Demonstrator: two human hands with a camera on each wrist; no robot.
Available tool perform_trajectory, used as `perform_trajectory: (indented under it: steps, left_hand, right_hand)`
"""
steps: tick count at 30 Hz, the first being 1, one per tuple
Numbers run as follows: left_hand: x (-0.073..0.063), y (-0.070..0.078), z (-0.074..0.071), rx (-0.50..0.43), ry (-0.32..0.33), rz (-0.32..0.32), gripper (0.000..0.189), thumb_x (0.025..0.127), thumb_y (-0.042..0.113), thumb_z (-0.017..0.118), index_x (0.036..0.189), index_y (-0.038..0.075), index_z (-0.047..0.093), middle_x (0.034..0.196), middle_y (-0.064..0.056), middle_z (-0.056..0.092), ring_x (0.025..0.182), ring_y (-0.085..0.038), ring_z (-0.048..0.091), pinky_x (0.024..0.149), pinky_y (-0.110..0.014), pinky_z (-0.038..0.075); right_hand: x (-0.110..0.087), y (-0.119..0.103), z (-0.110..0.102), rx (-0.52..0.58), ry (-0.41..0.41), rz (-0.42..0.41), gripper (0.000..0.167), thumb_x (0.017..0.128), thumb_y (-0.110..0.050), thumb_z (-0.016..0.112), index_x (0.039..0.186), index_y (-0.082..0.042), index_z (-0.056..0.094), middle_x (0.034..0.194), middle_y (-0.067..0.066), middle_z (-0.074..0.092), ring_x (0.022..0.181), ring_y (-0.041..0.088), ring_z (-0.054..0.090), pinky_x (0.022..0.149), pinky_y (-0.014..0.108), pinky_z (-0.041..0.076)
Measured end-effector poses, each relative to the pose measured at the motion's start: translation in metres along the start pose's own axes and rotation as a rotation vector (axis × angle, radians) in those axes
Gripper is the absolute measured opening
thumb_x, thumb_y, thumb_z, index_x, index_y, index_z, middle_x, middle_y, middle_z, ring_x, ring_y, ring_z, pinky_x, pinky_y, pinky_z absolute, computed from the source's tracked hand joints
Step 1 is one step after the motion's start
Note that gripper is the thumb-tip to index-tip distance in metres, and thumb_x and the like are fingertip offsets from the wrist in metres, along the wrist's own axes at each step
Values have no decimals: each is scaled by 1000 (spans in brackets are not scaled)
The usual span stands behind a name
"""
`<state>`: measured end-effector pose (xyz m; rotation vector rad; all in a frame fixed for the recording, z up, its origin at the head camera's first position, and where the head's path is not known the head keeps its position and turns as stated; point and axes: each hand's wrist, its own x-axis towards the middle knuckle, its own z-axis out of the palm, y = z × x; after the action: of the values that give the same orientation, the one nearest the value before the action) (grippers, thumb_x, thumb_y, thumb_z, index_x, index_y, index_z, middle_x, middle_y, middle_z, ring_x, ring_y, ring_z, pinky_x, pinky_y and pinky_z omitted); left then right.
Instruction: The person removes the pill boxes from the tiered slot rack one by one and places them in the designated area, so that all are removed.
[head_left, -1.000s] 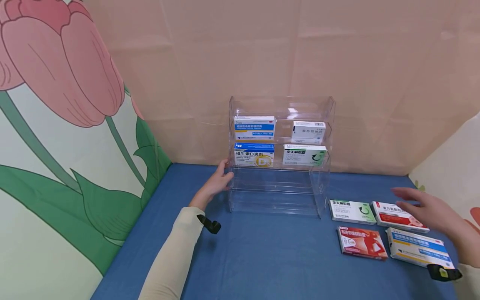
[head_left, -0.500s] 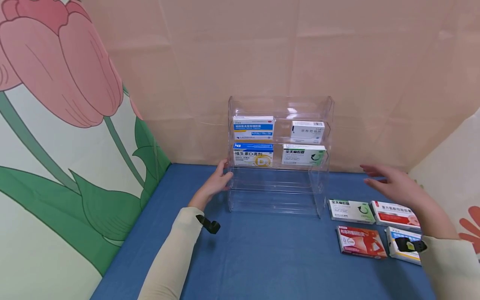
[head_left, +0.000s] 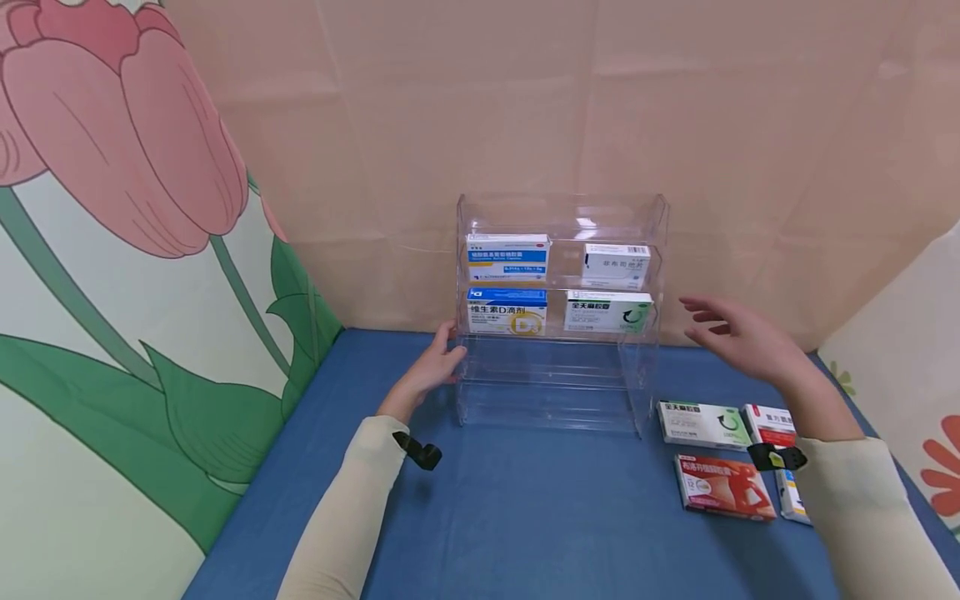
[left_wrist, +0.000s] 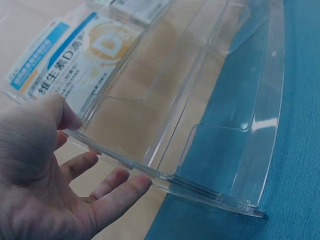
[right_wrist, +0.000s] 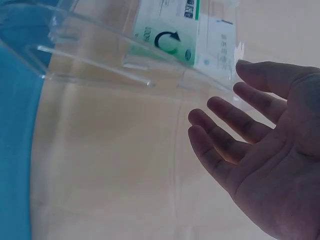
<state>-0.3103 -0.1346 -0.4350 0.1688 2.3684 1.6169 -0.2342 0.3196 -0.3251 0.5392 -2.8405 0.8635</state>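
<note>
A clear acrylic display rack (head_left: pixel 551 404) stands on the blue cloth. My left hand (head_left: pixel 429 367) holds its left side panel; in the left wrist view the thumb (left_wrist: pixel 70 119) is at the panel's edge with the fingers along its outer side. My right hand (head_left: pixel 738 333) hangs in the air just right of the rack, fingers spread and loosely bent, nothing in them. Medicine boxes fill two rows: a blue-white box (head_left: pixel 507 258) and a small white box (head_left: pixel 617 265) above, a vitamin D drops box (head_left: pixel 507 312) and a green-white capsule box (head_left: pixel 608 312) below.
On the cloth (head_left: pixel 555 517) at right lie a green-white box (head_left: pixel 703 424), a red box (head_left: pixel 725 487), a red-white box (head_left: pixel 770 423) and a blue-white box (head_left: pixel 792 497). The right forearm partly covers the last two. A pinkish backdrop (head_left: pixel 375 167) rises close behind the rack.
My right hand has moved left and up from over the boxes on the cloth to beside the rack's right side. The left hand and the rack stay in place.
</note>
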Motion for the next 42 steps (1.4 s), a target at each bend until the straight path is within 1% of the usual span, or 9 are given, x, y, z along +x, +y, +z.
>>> perform_trajectory:
  steps: [3,6,11,15,19,24,27,35,42]
  left_hand:
    - [-1,1,1,9,2,-4,65,104,23,43,160,23,9,165,-13,13,145,-41,33,102,-57,49]
    - [-2,2,2,8,9,-6,66,103,22,43,160,23,10,165,-13,13,145,-41,32,102,-58,49]
    - [-4,3,3,1,26,-14,65,103,22,43,160,24,12,165,-12,15,145,-41,33,102,-58,48]
    - [-4,2,2,0,22,-12,65,103,23,44,160,25,13,165,-11,14,145,-42,33,103,-59,48]
    - [-3,1,2,4,18,-16,66,103,24,43,160,24,11,165,-11,14,146,-42,32,104,-60,46]
    - [-2,0,2,6,19,-20,66,103,26,43,160,24,11,165,-11,14,146,-42,32,105,-61,45]
    - [-1,-1,2,6,20,-21,66,103,26,43,160,25,11,166,-11,14,146,-42,32,105,-61,45]
    - [-1,-1,3,-2,26,-16,66,103,25,43,160,25,12,165,-12,16,145,-43,32,103,-62,46]
    - [-1,-1,3,-14,26,-12,65,103,26,44,160,26,13,165,-12,16,146,-42,31,103,-63,45]
  right_hand:
    - [6,-5,2,29,-4,-10,51,101,-19,62,147,0,47,145,27,50,125,48,51,96,65,48]
    - [12,-9,4,38,-5,-24,51,102,-19,62,147,1,47,144,28,50,124,49,51,96,67,47]
    - [26,-19,7,40,-10,-29,51,102,-22,61,146,1,49,143,27,52,126,47,51,98,66,47]
    - [36,-28,10,33,-6,-31,48,101,-17,61,144,3,51,143,27,52,126,46,51,100,64,46]
    - [45,-36,14,9,14,-50,47,98,-11,64,142,2,53,141,26,54,124,45,54,99,63,48]
    - [54,-43,19,-20,14,-59,48,98,-12,64,143,-1,53,139,26,55,120,46,56,96,63,50]
    - [59,-47,22,-31,7,-70,47,98,-12,63,143,-1,53,140,26,55,122,47,56,97,63,50]
    - [72,-46,36,-87,22,-106,46,96,-10,66,140,-1,56,140,23,57,124,45,56,100,61,48]
    - [78,-46,44,-122,18,-86,46,97,-10,65,141,-3,55,143,22,54,125,44,54,103,62,44]
